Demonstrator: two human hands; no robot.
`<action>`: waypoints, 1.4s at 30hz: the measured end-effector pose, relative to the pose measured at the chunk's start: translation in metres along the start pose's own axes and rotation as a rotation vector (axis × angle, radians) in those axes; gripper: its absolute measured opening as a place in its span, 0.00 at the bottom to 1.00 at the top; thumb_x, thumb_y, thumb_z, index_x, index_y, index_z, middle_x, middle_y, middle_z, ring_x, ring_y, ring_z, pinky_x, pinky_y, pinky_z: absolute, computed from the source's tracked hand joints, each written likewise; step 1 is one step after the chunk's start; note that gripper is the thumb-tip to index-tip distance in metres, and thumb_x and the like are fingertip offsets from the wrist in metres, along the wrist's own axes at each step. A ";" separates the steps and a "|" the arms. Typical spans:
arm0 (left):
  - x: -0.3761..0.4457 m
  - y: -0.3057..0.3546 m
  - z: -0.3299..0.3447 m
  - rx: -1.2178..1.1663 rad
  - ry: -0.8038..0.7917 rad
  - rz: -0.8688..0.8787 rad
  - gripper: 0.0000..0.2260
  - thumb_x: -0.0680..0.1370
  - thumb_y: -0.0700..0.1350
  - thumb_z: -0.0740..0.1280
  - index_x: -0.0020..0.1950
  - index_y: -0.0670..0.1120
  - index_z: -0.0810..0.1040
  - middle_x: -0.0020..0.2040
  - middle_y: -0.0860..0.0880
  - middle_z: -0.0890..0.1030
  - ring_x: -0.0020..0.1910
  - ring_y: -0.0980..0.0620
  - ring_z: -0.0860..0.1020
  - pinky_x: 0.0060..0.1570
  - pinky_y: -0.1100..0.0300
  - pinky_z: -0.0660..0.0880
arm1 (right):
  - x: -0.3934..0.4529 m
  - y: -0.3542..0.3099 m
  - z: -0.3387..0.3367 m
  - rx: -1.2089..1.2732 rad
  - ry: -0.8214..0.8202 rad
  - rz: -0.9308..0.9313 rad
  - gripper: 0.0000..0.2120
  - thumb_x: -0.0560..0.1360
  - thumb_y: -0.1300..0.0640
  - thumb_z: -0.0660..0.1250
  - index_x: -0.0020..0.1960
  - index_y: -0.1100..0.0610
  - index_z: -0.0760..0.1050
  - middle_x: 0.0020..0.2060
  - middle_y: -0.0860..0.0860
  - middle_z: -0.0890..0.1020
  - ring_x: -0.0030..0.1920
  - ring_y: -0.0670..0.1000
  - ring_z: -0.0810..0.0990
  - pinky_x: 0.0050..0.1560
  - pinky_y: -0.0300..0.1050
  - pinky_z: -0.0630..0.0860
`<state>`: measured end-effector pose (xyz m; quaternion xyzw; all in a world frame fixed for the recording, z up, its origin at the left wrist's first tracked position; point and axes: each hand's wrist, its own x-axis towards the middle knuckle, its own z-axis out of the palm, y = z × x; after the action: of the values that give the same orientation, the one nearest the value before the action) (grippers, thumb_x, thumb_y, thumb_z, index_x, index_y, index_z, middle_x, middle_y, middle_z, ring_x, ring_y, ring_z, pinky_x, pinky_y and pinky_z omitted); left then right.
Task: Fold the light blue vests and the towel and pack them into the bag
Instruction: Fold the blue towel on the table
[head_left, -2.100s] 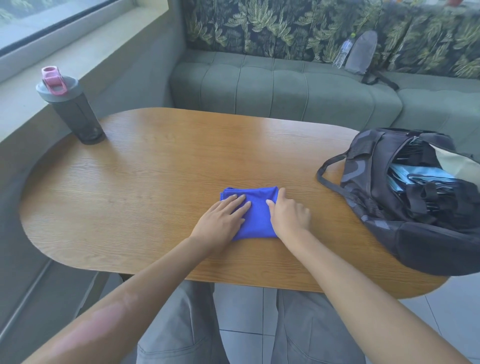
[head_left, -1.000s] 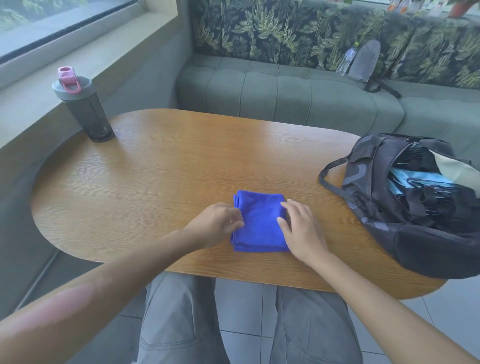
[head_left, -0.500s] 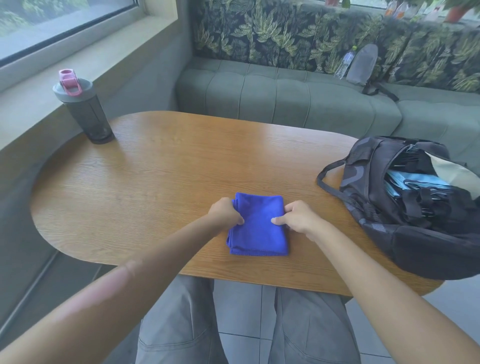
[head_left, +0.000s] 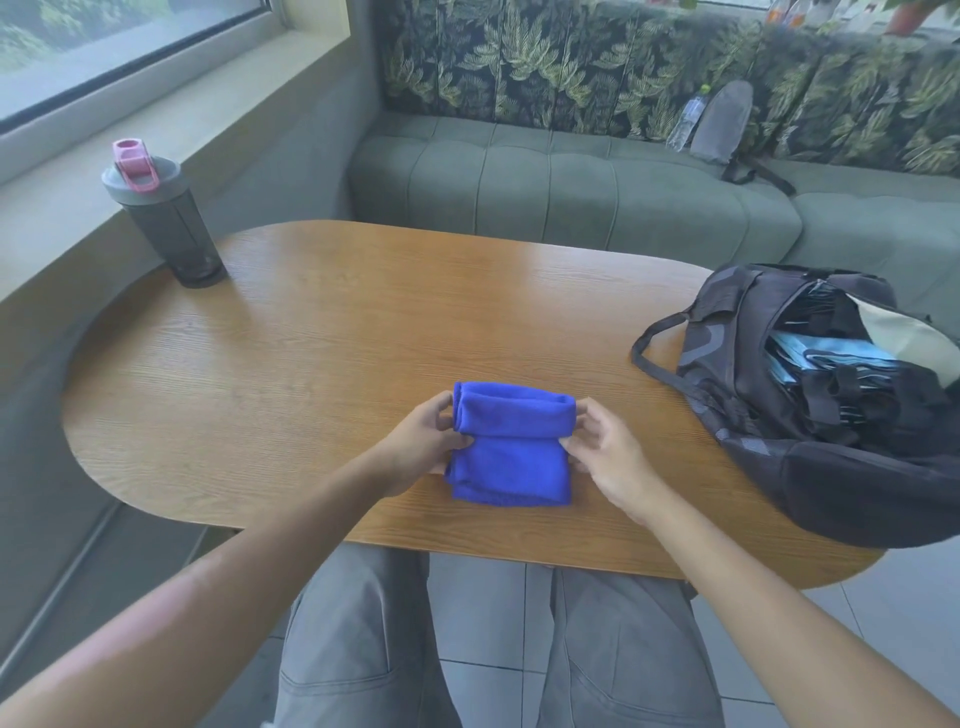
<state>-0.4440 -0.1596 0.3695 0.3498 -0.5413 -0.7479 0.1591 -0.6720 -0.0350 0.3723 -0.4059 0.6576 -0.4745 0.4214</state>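
Since half a second ago I see the far edge of the blue towel (head_left: 511, 457) lifted and curled back toward me; before, it lay flat as a folded square. It now has a raised rolled lip along the far side, while the near part sits flat on the wooden table (head_left: 291, 364) close to the front edge. My left hand (head_left: 423, 447) pinches the left end of that lip, fingers curled tight on the cloth. My right hand (head_left: 605, 457) pinches the right end the same way, thumb and fingers closed narrow on the fabric. Both hands have moved up with the fold. Further right, well apart from the towel, the dark bag (head_left: 831, 457) lies open on the table with light blue vests (head_left: 826, 356) inside. Far left, a dark shaker bottle (head_left: 166, 218) with a pink cap stands at the table's back edge. Beyond is a green sofa (head_left: 571, 182).
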 end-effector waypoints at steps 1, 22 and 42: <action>-0.002 -0.001 0.001 -0.020 0.000 0.025 0.19 0.82 0.32 0.64 0.69 0.49 0.75 0.61 0.43 0.83 0.59 0.45 0.83 0.47 0.51 0.81 | -0.002 0.001 0.000 0.035 0.015 -0.014 0.06 0.80 0.68 0.65 0.55 0.61 0.76 0.55 0.59 0.82 0.47 0.53 0.81 0.45 0.50 0.76; -0.013 0.025 0.041 -0.175 0.118 0.008 0.20 0.69 0.47 0.79 0.48 0.46 0.69 0.38 0.49 0.80 0.35 0.52 0.78 0.35 0.59 0.72 | -0.018 -0.030 -0.004 0.281 0.183 -0.043 0.09 0.72 0.64 0.77 0.50 0.62 0.81 0.56 0.52 0.86 0.58 0.55 0.84 0.62 0.56 0.79; 0.004 0.075 0.146 0.079 -0.174 -0.002 0.21 0.75 0.32 0.75 0.66 0.39 0.75 0.61 0.37 0.82 0.59 0.42 0.83 0.62 0.49 0.79 | -0.077 -0.044 -0.107 0.408 0.058 0.199 0.23 0.77 0.56 0.73 0.69 0.54 0.71 0.60 0.54 0.84 0.57 0.56 0.85 0.53 0.51 0.80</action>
<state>-0.5589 -0.0878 0.4621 0.2900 -0.5818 -0.7537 0.0968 -0.7419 0.0576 0.4490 -0.2317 0.5968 -0.5653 0.5201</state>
